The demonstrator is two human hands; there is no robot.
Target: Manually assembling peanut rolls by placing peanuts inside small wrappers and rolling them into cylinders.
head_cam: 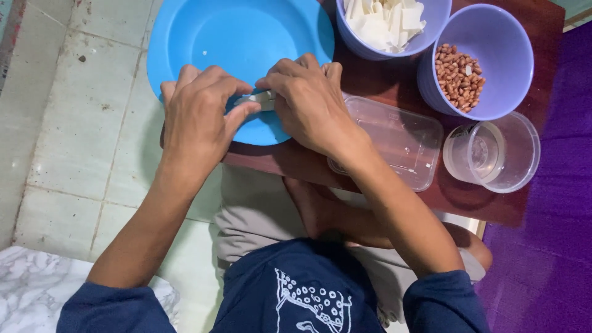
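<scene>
Since both hands are working right over the big blue bowl (240, 37), anything dropping is probably landing in it. The left hand (200, 117) and right hand (308, 105) are pinching a small pale piece (262, 98) between their fingertips, fingers curled in tight, above the bowl's near rim. The lilac bowl of white chips (385, 21) and the one of peanuts (475, 61) are sitting within easy reach on the low wooden table (382, 86), with clear tubs (394, 139) waiting just beside.
</scene>
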